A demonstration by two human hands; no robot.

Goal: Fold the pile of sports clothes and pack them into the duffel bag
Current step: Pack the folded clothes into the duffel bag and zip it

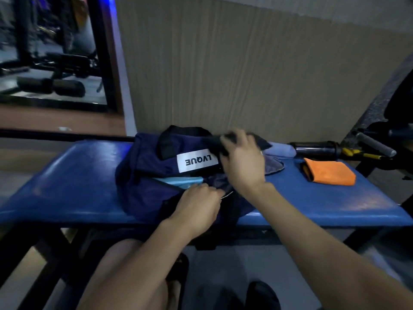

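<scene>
My left hand (201,202) is curled on the near edge of the duffel bag (145,175), pinching the fabric beside the zip opening to hold the mouth apart. My right hand (241,162) is over the far side of the bag with its fingers wrapped round a dark garment (214,142), blurred, so I cannot tell what kind of piece it is or how neatly it is folded. The two hands are near each other but not touching, with the opening between them.

The bag lies on the blue surface (78,175) straight ahead of me, its white label (197,162) facing up just left of my right hand. Something light blue (178,182) shows inside the opening, just beyond my left hand. To the right of my right hand lie a pale blue cloth (281,149), an orange towel (329,172) further right, and a dark bottle (315,148) beyond them.

Everything here is soft and light. The bag is limp and will sag shut unless I keep its edge lifted, so the zip rim is the place to hold. The garment will flop open if held by one corner; I judge it best gripped across the folded bundle and pushed in flat on top of the light blue piece.
</scene>
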